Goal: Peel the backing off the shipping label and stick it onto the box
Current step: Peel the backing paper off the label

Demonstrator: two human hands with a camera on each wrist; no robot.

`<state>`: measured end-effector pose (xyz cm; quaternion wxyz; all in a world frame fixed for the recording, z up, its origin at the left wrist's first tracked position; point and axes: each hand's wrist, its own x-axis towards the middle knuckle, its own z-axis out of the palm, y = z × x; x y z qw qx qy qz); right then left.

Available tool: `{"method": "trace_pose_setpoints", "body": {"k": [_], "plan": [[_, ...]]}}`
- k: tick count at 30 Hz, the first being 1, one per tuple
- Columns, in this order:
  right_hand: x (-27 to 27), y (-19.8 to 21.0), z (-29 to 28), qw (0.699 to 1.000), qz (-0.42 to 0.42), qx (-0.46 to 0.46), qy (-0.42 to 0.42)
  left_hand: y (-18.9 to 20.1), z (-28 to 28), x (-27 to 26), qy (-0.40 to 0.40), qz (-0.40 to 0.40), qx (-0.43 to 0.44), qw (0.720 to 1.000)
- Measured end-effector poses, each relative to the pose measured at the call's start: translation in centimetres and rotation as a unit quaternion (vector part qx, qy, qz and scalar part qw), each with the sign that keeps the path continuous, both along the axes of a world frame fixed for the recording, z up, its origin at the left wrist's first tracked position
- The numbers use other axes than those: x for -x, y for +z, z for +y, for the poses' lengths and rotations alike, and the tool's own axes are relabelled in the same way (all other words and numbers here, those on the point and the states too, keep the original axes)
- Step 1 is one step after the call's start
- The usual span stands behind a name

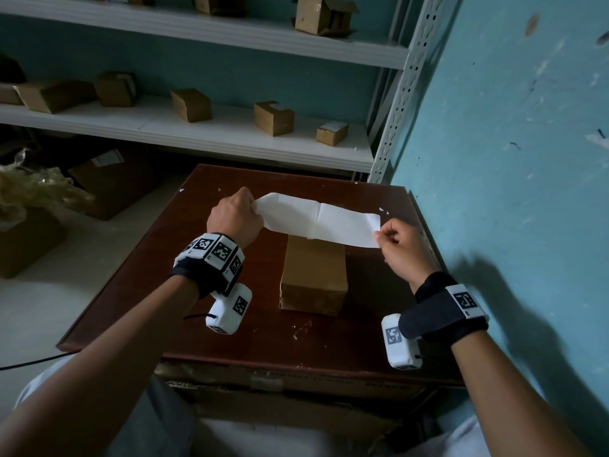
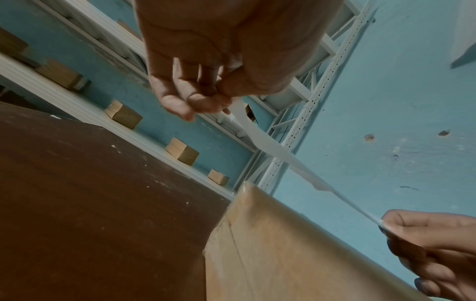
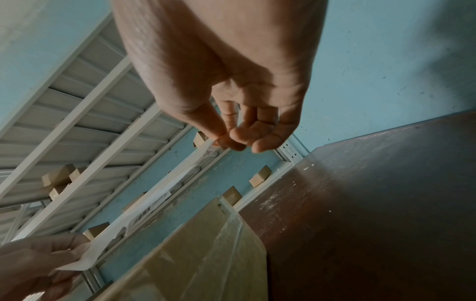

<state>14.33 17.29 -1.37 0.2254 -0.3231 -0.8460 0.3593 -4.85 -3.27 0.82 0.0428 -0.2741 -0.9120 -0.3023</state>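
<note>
Left hand (image 1: 235, 217) pinches one end of the shipping label (image 1: 318, 221), thumb against fingertips; right hand (image 1: 400, 249) pinches the opposite end the same way. Between them I hold the strip stretched out, sagging slightly, in the air over the far end of the box (image 1: 313, 278); whether it touches the top I cannot tell.

The label is a long white strip, thin and limp, creased across its middle, with print on its underside in the right wrist view. Cannot tell whether the backing is off yet. I judge it nearly weightless, floppy and easy to fold onto itself, so the ends are the right place to grip, kept taut.

Box: brown cardboard, elongated, glossy clear tape along its seam; likely light and stiff. It sits on a scuffed dark-brown table (image 1: 164, 291) flecked with paper scraps.
</note>
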Motion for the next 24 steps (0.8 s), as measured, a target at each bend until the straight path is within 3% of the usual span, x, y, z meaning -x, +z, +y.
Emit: {"method": "trace_pose_setpoints", "body": {"k": [24], "plan": [[0.05,0.14,0.15,1.0,0.004,-0.003,-0.001,-0.22,0.07,0.23,0.004,-0.004,-0.002,1.0]]}}
